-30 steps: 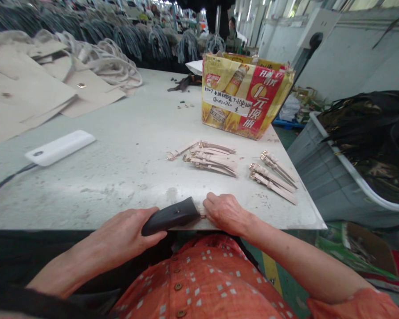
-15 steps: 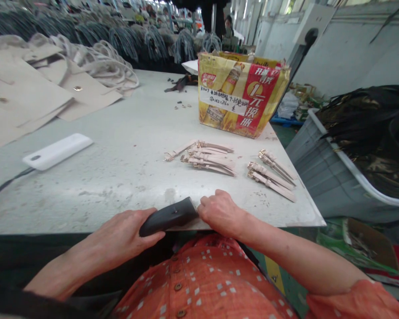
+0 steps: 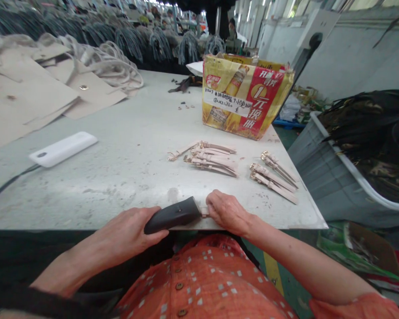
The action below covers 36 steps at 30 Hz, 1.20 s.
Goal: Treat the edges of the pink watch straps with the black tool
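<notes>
My left hand (image 3: 129, 231) is shut around a black tool handle (image 3: 173, 215), which lies along the table's near edge. Its pale metal tip meets a short beige strap piece (image 3: 204, 212). My right hand (image 3: 228, 213) pinches that strap piece against the white work table (image 3: 119, 186), just beyond the tool's tip. Most of the strap is hidden under the fingers and tool. Farther off lie two groups of beige watch straps with buckles: a loose pile (image 3: 211, 158) and a smaller group (image 3: 272, 177) to its right.
A printed cardboard box (image 3: 242, 97) stands at the table's far right. Tan leather panels (image 3: 26, 88) lie at the far left, near a white device (image 3: 62, 149) with a black cable. A grey bin (image 3: 329, 177) of black material stands right of the table.
My right hand and the tool tip have shifted slightly right since half a second ago. The view has moved a little too. The straps on the table stay in place.
</notes>
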Available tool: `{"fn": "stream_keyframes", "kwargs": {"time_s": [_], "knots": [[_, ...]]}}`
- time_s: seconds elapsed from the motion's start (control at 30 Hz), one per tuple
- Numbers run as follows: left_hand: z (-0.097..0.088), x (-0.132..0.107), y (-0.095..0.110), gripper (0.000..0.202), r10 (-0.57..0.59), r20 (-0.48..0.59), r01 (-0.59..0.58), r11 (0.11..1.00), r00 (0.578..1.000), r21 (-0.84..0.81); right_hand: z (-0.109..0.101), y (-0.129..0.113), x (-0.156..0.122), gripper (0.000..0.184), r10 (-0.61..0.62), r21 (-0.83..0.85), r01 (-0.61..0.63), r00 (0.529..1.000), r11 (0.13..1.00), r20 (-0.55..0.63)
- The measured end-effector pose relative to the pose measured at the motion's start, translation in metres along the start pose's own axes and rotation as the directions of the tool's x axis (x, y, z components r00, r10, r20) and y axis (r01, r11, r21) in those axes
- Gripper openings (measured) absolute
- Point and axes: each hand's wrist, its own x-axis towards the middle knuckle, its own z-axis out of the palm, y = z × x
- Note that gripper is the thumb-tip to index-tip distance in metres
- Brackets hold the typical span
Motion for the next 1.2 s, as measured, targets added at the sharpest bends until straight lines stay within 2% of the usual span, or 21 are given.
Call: {"fn": "stream_keyframes", "kwargs": {"time_s": [0.13,0.2,0.3,0.37,0.53,0.63,0.8,0.97,1.1,1.2], "knots": [[0.001,0.001,-0.002,0.041,-0.005,-0.005,0.005,1.0,1.0,-0.007,0.016,0.013,-0.009,0.018,0.065,0.289,-0.016,0.985,0.957,-0.16],[-0.001,0.001,0.0,0.04,-0.019,-0.008,0.019,1.0,1.0,0.003,0.019,0.015,-0.013,0.019,0.118,0.399,-0.036,0.976,0.916,-0.182],[-0.008,0.002,0.008,0.041,-0.023,0.005,0.023,1.0,1.0,0.017,0.022,0.014,-0.017,0.014,0.141,0.469,-0.04,0.973,0.882,-0.183],[-0.012,0.003,0.016,0.042,-0.015,0.035,0.014,1.0,0.999,0.024,0.025,0.013,-0.019,0.01,0.134,0.476,-0.028,0.973,0.879,-0.19],[-0.018,0.012,0.032,0.05,0.011,0.073,-0.018,0.995,0.997,0.097,0.033,0.014,-0.02,0.018,0.09,0.47,0.019,0.974,0.883,-0.209],[-0.02,0.019,0.038,0.048,0.026,0.079,-0.036,0.992,0.997,0.121,0.038,0.015,-0.02,0.022,0.087,0.445,0.031,0.966,0.895,-0.243],[-0.025,0.03,0.046,0.042,0.028,0.072,-0.035,0.994,0.997,0.101,0.047,0.013,-0.028,0.032,0.127,0.307,-0.023,0.938,0.951,-0.324],[-0.027,0.03,0.045,0.042,0.026,0.067,-0.033,0.995,0.997,0.094,0.048,0.011,-0.035,0.014,0.172,0.217,-0.107,0.935,0.97,-0.311],[-0.03,0.027,0.037,0.04,0.008,0.074,-0.016,0.994,0.997,0.107,0.052,0.013,-0.034,0.008,0.151,0.251,-0.068,0.933,0.966,-0.326],[-0.032,0.028,0.039,0.039,-0.003,0.093,-0.009,0.991,0.996,0.133,0.055,0.015,-0.033,0.007,0.135,0.277,-0.033,0.923,0.96,-0.36]]}}
